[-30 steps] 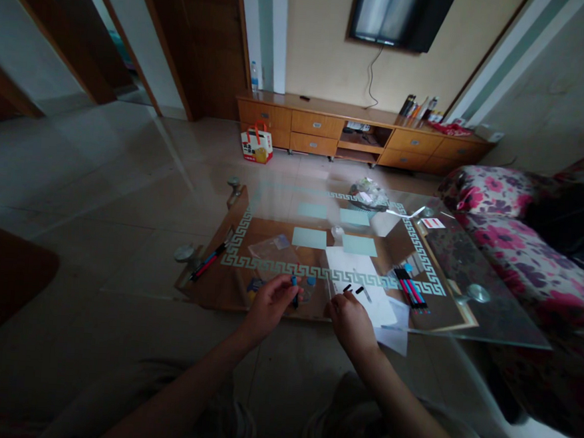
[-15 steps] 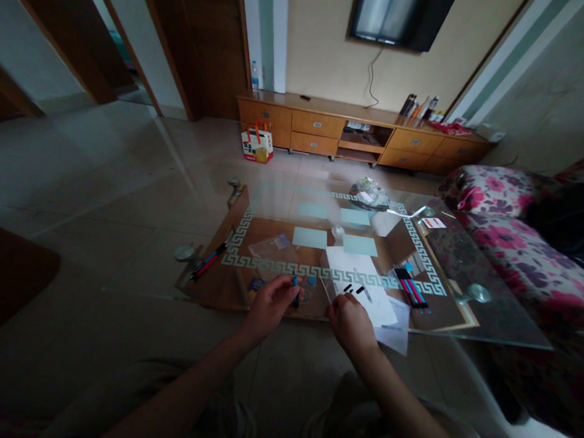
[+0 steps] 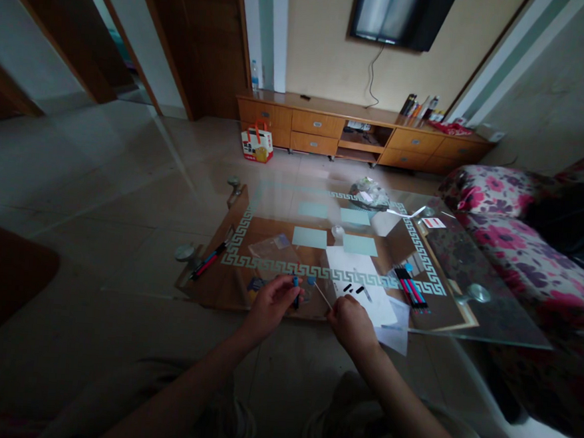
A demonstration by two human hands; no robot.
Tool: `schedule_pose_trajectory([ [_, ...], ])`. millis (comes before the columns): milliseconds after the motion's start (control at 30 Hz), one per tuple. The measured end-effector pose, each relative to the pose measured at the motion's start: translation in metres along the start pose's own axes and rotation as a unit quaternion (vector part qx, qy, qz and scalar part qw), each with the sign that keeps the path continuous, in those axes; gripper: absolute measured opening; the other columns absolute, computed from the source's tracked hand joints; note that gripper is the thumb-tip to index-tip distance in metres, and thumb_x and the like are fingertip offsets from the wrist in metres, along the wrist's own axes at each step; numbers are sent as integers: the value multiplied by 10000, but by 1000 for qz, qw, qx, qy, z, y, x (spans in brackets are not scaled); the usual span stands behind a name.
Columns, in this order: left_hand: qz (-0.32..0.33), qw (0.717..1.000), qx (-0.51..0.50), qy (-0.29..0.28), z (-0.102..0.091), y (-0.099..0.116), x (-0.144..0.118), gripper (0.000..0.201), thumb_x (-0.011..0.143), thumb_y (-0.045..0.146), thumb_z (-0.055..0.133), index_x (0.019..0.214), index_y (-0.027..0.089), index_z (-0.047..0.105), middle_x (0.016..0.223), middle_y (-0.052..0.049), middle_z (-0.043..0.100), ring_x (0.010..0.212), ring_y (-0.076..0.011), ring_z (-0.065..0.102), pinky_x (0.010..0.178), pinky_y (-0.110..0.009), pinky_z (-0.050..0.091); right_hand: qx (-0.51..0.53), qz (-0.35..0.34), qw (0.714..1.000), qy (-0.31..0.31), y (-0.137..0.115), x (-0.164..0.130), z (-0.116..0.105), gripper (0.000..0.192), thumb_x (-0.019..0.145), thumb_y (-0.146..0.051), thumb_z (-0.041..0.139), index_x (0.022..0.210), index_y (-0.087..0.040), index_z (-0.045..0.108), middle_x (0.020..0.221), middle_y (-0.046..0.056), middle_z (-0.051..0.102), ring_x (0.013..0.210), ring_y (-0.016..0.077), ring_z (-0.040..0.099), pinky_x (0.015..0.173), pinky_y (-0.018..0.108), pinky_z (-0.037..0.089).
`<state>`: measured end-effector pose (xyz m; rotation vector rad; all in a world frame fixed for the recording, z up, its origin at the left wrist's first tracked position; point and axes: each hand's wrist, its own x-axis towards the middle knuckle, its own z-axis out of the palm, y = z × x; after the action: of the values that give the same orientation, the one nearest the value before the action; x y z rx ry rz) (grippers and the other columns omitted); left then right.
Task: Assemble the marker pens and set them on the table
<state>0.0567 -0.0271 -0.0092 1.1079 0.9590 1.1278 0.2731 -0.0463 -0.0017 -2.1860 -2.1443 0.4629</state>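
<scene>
My left hand (image 3: 268,307) is closed, its fingers pinching a short blue and black pen part (image 3: 296,283) upright above the glass table's near edge. My right hand (image 3: 352,322) is closed around the lower end of a thin whitish stick (image 3: 323,293), perhaps a pen refill. The stick slants up and left toward a small blue piece (image 3: 311,281). Beside my right hand, small black parts (image 3: 360,290) rest on white paper (image 3: 379,304). A clear plastic bag (image 3: 273,246) lies beyond my left hand.
A row of black, pink and blue pens (image 3: 410,289) lies to the right, with more pens (image 3: 209,261) at the left edge. The glass tabletop (image 3: 504,327) has a bare front right corner. A crumpled bag (image 3: 370,192) sits at the back, a floral sofa (image 3: 535,243) at right.
The thin stick in my right hand has tilted further left, its tip lower and closer to the blue piece. My left hand has barely moved.
</scene>
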Motion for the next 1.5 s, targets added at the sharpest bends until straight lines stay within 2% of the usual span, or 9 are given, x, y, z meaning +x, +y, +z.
schedule_pose_trajectory([
  [167,-2,1000,2,-2,1,2,-1,322,879,390,658,1098,155,641,978,-84,718,862,-182,691,770,-299,561,-13,1,1000,-3,0,0,2,108,839,-178,562,854,-132,658,929,142,675,805,208,660,698,279,411],
  [300,-3,1000,4,-3,1,4,-1,321,880,390,658,1099,157,637,978,-81,719,859,-180,689,764,-290,558,1,-4,1000,31,-1,-2,3,73,806,-175,578,809,-143,644,879,125,672,729,192,641,659,278,396],
  [467,-2,1000,5,-6,1,4,-1,325,888,394,648,1110,157,635,990,-83,713,854,-180,690,774,-298,559,144,-33,985,90,-11,-3,-1,80,752,-190,603,674,-185,586,674,26,625,634,150,580,605,251,371],
  [633,-13,1000,2,-10,0,5,-1,339,892,416,633,1114,161,621,1014,-90,708,836,-185,692,729,-295,564,370,-51,924,78,-19,0,-1,114,721,-228,634,656,-200,544,589,-34,565,559,124,527,535,229,365],
  [733,-17,1000,4,-13,0,5,-2,345,895,423,627,1116,159,613,1024,-95,706,832,-186,690,720,-299,568,525,-32,850,26,-22,3,0,140,698,-257,685,781,-196,590,660,-20,631,597,137,578,568,237,427],
  [833,-22,1000,7,-12,0,5,-2,359,893,431,626,1126,158,609,1027,-99,704,834,-192,694,722,-307,571,620,-4,784,-24,-24,3,-4,343,702,-294,725,1013,-190,624,688,-18,663,598,140,595,581,246,448],
  [1133,-48,999,9,-20,1,6,-2,371,878,440,641,1120,162,600,992,-82,705,813,-193,698,735,-318,573,664,0,747,-31,-26,-1,-11,283,811,-457,698,793,-177,656,651,-10,631,569,111,537,548,223,399],
  [1367,-53,998,16,-31,3,9,-3,386,869,451,651,1120,160,619,1014,-98,714,841,-211,701,757,-330,575,694,15,719,-11,-27,-1,-9,403,746,-437,776,1032,-199,622,763,3,690,592,126,580,547,228,421],
  [1500,-61,996,17,-59,3,9,-4,373,876,462,638,1116,177,631,985,-79,713,829,-201,693,729,-314,577,701,13,713,-5,-27,0,-10,329,796,-487,720,881,-184,624,793,33,694,603,127,575,553,236,434],
])
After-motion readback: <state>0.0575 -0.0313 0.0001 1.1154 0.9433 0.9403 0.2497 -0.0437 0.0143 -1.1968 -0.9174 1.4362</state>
